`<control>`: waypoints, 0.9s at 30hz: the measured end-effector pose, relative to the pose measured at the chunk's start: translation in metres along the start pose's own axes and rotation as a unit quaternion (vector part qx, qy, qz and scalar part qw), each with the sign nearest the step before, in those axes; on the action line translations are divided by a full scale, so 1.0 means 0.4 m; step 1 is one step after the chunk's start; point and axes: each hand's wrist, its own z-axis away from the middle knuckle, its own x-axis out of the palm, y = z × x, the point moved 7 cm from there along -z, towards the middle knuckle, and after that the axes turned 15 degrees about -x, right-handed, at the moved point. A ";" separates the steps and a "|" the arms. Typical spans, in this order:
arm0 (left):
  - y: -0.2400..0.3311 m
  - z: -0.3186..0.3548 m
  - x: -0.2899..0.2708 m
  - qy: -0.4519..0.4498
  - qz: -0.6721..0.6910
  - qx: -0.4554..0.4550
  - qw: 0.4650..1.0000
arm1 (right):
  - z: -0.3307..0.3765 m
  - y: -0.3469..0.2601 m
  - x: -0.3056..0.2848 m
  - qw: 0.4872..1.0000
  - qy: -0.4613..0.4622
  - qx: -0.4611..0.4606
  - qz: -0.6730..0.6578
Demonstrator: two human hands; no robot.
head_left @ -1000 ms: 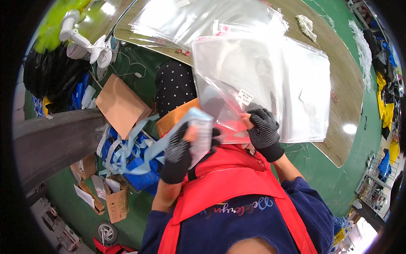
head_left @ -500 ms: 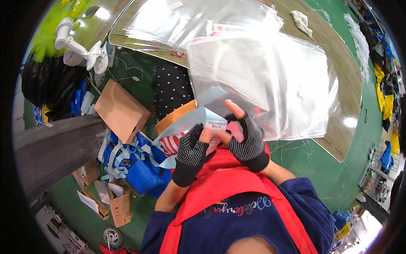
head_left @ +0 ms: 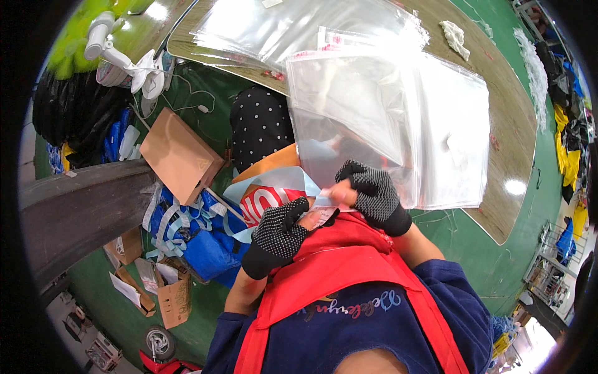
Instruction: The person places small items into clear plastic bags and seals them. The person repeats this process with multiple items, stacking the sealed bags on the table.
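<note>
Two hands in black, white-dotted fingerless knit gloves meet just above the red cloth apron (head_left: 336,268). Left hand (head_left: 277,232): fingers curled in, thumb pressed on a small white printed label (head_left: 322,214). Right hand (head_left: 372,194): narrow pinch on a flat light-blue fabric strap (head_left: 304,177), right by the label's upper edge; exact grip partly hidden. Label sits between the thumbs: right of the left one, below and left of the right fingertips; left thumb looks nearer. Strap's long axis runs from the right fingertips up-left, then bends down beside a red panel with white print (head_left: 268,201).

Containers, left: soft blue fabric bag (head_left: 215,254), contents hidden; upright brown cardboard box (head_left: 174,153), looks closed; torn-open cardboard carton (head_left: 174,303), white sheet at its mouth. Ahead: flat stacked clear plastic sleeves (head_left: 355,87) on the wood-grain table (head_left: 514,143). Far right: metal wire rack (head_left: 548,265), blue item against it.
</note>
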 end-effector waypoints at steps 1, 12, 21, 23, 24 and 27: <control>-0.032 -0.007 0.005 -0.006 0.047 -0.001 0.999 | -0.015 -0.005 -0.016 0.999 0.022 -0.022 -0.019; -0.178 0.022 -0.231 0.189 0.421 -0.054 0.886 | 0.040 0.016 -0.023 0.820 -0.106 -0.083 0.557; -0.062 -0.038 -0.039 0.020 0.458 -0.077 0.885 | 0.067 0.019 -0.056 0.867 -0.010 -0.123 0.482; -0.035 -0.040 -0.022 -0.009 0.463 -0.071 0.883 | 0.070 0.011 -0.068 0.888 0.016 -0.115 0.445; -0.023 -0.039 -0.018 -0.012 0.464 -0.066 0.883 | 0.069 0.005 -0.071 0.898 0.030 -0.112 0.425; -0.025 -0.073 0.017 -0.049 0.486 -0.041 0.871 | 0.073 0.010 -0.099 0.955 0.110 -0.025 0.275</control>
